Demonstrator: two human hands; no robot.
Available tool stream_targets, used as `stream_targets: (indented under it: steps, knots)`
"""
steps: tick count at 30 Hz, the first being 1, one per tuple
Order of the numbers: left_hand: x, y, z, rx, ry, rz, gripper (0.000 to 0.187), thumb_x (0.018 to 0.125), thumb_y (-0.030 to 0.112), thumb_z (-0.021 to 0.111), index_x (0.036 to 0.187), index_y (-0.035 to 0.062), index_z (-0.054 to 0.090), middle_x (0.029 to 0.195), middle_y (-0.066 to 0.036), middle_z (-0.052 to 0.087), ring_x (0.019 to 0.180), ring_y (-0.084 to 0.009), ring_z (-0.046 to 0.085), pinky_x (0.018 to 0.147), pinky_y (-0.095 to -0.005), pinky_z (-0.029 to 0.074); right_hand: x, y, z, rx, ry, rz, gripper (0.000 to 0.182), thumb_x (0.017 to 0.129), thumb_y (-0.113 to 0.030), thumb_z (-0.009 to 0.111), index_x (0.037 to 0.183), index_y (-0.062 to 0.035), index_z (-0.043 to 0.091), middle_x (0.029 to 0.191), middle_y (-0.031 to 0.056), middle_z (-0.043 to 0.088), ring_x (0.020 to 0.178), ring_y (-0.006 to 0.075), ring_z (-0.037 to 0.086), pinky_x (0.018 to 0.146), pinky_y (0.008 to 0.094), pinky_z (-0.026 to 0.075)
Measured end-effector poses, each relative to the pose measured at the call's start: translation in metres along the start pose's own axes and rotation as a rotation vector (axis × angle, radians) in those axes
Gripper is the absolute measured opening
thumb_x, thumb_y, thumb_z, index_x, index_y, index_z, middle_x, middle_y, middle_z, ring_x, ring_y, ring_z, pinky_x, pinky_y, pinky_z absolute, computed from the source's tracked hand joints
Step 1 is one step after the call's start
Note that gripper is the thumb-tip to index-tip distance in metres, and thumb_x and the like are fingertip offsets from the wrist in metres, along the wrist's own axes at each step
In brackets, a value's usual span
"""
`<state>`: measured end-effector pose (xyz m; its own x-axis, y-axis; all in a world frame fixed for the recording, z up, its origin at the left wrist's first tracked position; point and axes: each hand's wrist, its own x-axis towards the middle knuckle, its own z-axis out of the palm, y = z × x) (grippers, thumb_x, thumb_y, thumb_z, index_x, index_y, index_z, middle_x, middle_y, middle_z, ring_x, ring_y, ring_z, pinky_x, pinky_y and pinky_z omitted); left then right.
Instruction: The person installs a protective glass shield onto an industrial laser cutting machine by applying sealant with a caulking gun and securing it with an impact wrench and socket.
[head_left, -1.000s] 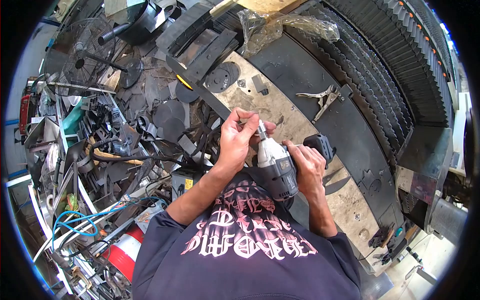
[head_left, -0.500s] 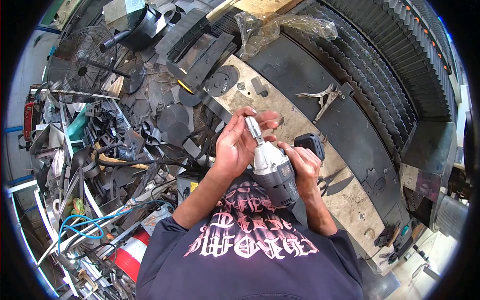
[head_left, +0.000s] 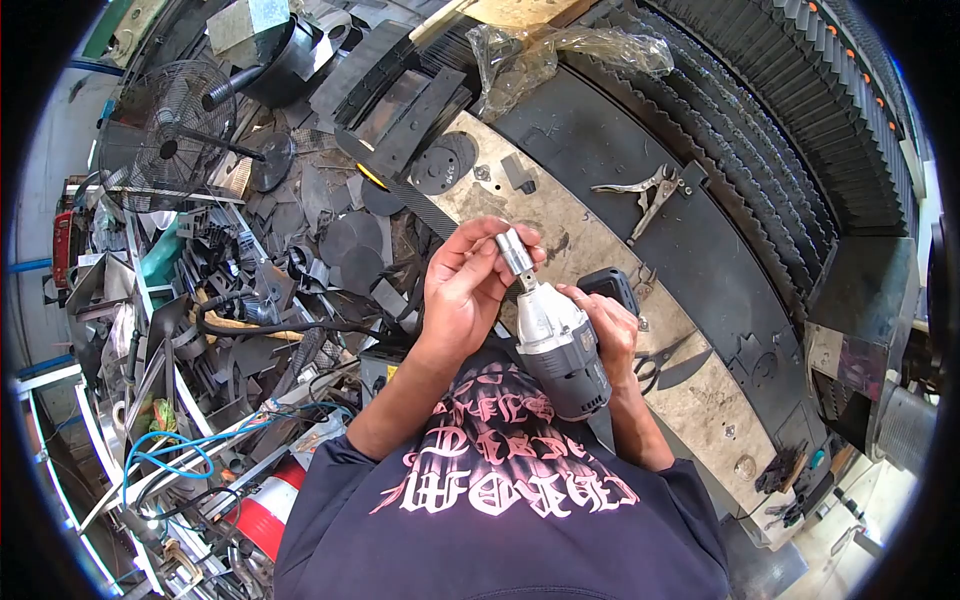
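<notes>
A grey and white power tool [head_left: 563, 352] is held in front of my chest, its nose pointing up and away. My right hand [head_left: 607, 332] is wrapped round the tool's grip, with the black battery base [head_left: 610, 287] showing beyond the fingers. On the nose sits a shiny metal socket [head_left: 514, 252]. My left hand [head_left: 472, 280] pinches this socket between thumb and fingers. A narrower metal shaft shows between the socket and the tool's body.
Locking pliers [head_left: 652, 198] lie on the dark metal plate, scissors [head_left: 668, 368] on the stained bench surface [head_left: 700, 400]. Clear plastic wrap [head_left: 560, 60] is at the far edge. At the left are a fan [head_left: 168, 135], scrap metal [head_left: 352, 245] and a blue hose [head_left: 165, 455].
My left fingers have closed round the socket, where they were spread beside it. The tool and my right hand have shifted slightly right and down.
</notes>
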<state>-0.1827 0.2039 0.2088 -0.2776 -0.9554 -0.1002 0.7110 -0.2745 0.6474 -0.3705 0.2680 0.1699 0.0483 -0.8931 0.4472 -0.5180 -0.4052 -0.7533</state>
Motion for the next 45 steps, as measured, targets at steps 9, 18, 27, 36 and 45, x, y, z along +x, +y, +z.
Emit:
stream_targets:
  steps: [9,18,27,36,45]
  knots:
    - [0.001,-0.004,0.007,-0.031,0.01,-0.053,0.027,0.105,0.015,0.047,0.131,0.0072,0.048,0.12,-0.024,0.064,0.107,-0.0311,0.067,0.093,-0.0408,0.057,-0.004,0.0,0.002,0.137,-0.018,0.077,0.044,0.072,-0.007,0.072,0.115,0.0004,0.067,0.08,0.0108,0.067,0.068,0.0245,0.066,0.063,0.0337,0.05]
    - [0.008,-0.002,0.012,0.107,0.02,0.046,0.033,0.103,0.016,0.053,0.133,0.0024,0.053,0.115,-0.022,0.067,0.101,-0.0287,0.069,0.091,-0.0393,0.057,-0.005,-0.005,0.0,0.286,-0.139,0.227,0.046,0.073,-0.012,0.076,0.116,0.0019,0.065,0.096,0.0132,0.072,0.084,0.0267,0.073,0.074,0.0332,0.056]
    - [0.013,0.027,0.037,0.719,0.224,0.111,0.033,0.099,0.017,0.063,0.125,-0.0043,0.061,0.097,-0.015,0.07,0.082,-0.0195,0.07,0.076,-0.0323,0.059,0.035,-0.018,-0.023,-0.161,-0.222,0.083,0.041,0.077,-0.015,0.07,0.115,-0.0025,0.063,0.096,0.0136,0.072,0.086,0.0297,0.072,0.076,0.0365,0.055]
    - [0.026,0.032,0.053,0.11,0.04,0.158,0.036,0.103,0.022,0.056,0.128,-0.0033,0.057,0.098,-0.016,0.069,0.089,-0.0248,0.07,0.081,-0.0308,0.058,0.037,-0.038,0.007,0.475,-0.06,0.239,0.043,0.082,-0.013,0.073,0.121,0.0003,0.061,0.095,0.0122,0.073,0.085,0.0272,0.073,0.078,0.0336,0.056]
    - [0.024,0.059,0.075,0.395,0.13,0.24,0.029,0.102,0.017,0.056,0.122,-0.0046,0.061,0.091,-0.017,0.071,0.076,-0.0224,0.07,0.072,-0.0323,0.058,0.058,-0.044,-0.017,0.269,-0.104,0.185,0.042,0.076,-0.012,0.072,0.114,0.001,0.062,0.096,0.0186,0.071,0.086,0.0321,0.072,0.076,0.0349,0.055]
